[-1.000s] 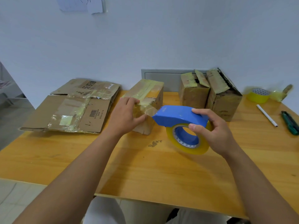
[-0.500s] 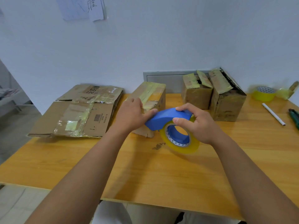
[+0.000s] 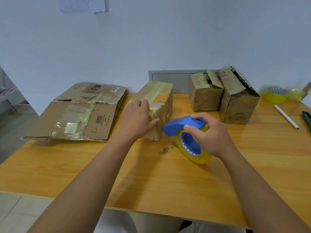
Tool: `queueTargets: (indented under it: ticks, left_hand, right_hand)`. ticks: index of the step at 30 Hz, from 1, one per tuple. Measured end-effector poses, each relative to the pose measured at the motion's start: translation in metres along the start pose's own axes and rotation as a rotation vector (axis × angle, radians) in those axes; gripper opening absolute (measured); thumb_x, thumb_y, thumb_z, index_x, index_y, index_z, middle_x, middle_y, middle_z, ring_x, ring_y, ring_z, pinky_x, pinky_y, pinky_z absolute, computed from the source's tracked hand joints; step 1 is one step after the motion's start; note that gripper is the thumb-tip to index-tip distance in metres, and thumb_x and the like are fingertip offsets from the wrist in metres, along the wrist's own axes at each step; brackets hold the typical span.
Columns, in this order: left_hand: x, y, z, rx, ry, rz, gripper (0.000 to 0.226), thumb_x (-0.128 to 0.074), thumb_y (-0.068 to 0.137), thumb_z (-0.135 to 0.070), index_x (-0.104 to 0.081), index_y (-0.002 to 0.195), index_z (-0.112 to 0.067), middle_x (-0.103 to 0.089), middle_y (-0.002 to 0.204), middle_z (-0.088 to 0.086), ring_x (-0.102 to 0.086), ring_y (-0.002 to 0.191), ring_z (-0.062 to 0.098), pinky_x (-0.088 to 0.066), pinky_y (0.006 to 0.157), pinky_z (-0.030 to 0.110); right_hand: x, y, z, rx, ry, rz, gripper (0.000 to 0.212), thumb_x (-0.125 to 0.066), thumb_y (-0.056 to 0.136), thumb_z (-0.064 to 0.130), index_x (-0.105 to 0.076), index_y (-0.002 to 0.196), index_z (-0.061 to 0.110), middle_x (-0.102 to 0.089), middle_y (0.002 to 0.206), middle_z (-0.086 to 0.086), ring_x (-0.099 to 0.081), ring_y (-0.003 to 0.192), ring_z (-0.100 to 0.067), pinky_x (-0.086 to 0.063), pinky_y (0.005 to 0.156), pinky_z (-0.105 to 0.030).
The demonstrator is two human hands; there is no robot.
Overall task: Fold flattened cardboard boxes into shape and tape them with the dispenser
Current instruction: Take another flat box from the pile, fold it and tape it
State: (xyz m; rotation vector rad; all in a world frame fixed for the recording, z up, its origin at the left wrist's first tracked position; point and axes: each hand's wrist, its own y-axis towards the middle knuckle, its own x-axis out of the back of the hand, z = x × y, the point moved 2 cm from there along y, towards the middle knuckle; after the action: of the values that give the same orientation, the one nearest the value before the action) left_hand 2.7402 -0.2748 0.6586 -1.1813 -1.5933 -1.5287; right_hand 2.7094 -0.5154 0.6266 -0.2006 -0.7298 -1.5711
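Currently the left hand (image 3: 137, 120) lies flat, fingers straight, on the near top corner of the taped cardboard box (image 3: 157, 105), thumb pointing toward the dispenser; it presses the box and grips nothing. The right hand (image 3: 212, 133) is curled round the blue tape dispenser (image 3: 183, 124), fingers over the top of its blue cover, thumb at the near side. The yellow tape roll (image 3: 193, 155) sits in the dispenser, its lower edge at or just above the wooden desk (image 3: 151, 179); contact can't be confirmed. The dispenser's nose is just right of the box's near corner, close to the left thumb, with a small gap.

Relative to the taped cardboard box, which stands mid-desk near the wall:
- Left of it: flattened cardboard boxes (image 3: 80, 115) in a stack, patched with old tape, barcode label facing up.
- Right of it: two more folded boxes side by side, the smaller box (image 3: 205, 98) nearer, the taller box (image 3: 239, 105) beyond, both with top flaps loose and partly raised.
- Farther right: a spare yellow tape roll (image 3: 276, 95) by the wall, a white pen (image 3: 286, 116), and a dark green tool (image 3: 307, 117) cut off by the frame edge.
- Behind it: a grey wall panel (image 3: 170, 78).
- In front of it: a dark smudge (image 3: 165, 149) on the desk.
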Motion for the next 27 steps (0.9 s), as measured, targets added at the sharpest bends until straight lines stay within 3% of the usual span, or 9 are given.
queueTargets:
  ticks: [4,8,14,19,24,27]
  left_hand:
    - [-0.010,-0.004,0.002,0.024,-0.025,-0.114,0.060,-0.066,0.083,-0.063,-0.054,0.115,-0.014,-0.056,0.115,0.007,-0.050,0.108,0.028,-0.040,0.095,0.037]
    - [-0.018,-0.001,-0.003,0.079,0.040,-0.134,0.062,-0.049,0.088,-0.069,-0.052,0.116,-0.013,-0.056,0.115,0.009,-0.049,0.108,0.030,-0.041,0.096,0.041]
    - [-0.022,0.002,-0.012,0.118,0.051,-0.199,0.051,-0.049,0.093,-0.057,-0.054,0.111,-0.010,-0.058,0.109,0.012,-0.050,0.102,0.031,-0.039,0.094,0.041]
    - [-0.024,-0.007,0.015,-0.051,-0.099,-0.195,0.054,-0.059,0.087,-0.064,-0.056,0.114,-0.017,-0.057,0.110,0.002,-0.050,0.107,0.024,-0.037,0.099,0.039]
    - [-0.031,-0.006,0.013,0.025,-0.109,-0.328,0.056,-0.061,0.079,-0.070,-0.064,0.105,-0.020,-0.063,0.101,-0.001,-0.056,0.098,0.023,-0.036,0.087,0.037]
    - [-0.035,-0.002,0.006,0.042,-0.088,-0.339,0.055,-0.062,0.080,-0.069,-0.066,0.107,-0.021,-0.062,0.101,0.000,-0.055,0.098,0.023,-0.036,0.087,0.038]
  right_hand:
    - [-0.002,0.001,-0.005,-0.020,0.007,-0.157,0.037,-0.075,0.085,0.043,-0.063,0.117,0.030,-0.063,0.099,0.009,-0.059,0.079,-0.010,-0.048,0.064,-0.029]
    - [-0.016,0.006,-0.003,-0.038,0.032,-0.267,0.042,-0.075,0.085,0.042,-0.062,0.122,0.026,-0.060,0.100,0.008,-0.057,0.084,-0.014,-0.046,0.065,-0.025]
    - [-0.041,0.012,-0.005,-0.045,0.064,-0.361,0.048,-0.075,0.085,0.044,-0.059,0.126,0.027,-0.058,0.104,0.011,-0.058,0.096,-0.017,-0.051,0.075,-0.036]
    - [-0.051,0.008,-0.012,-0.009,0.084,-0.414,0.049,-0.077,0.084,0.041,-0.060,0.127,0.023,-0.059,0.108,0.010,-0.058,0.098,-0.016,-0.044,0.078,-0.027]
    - [-0.051,0.003,-0.013,0.030,0.096,-0.449,0.055,-0.069,0.081,0.049,-0.060,0.126,0.020,-0.058,0.111,0.013,-0.057,0.099,-0.009,-0.044,0.081,-0.022]
    - [-0.050,0.000,-0.015,0.048,0.107,-0.452,0.055,-0.069,0.081,0.047,-0.060,0.126,0.018,-0.058,0.111,0.014,-0.054,0.098,-0.003,-0.039,0.079,-0.008]
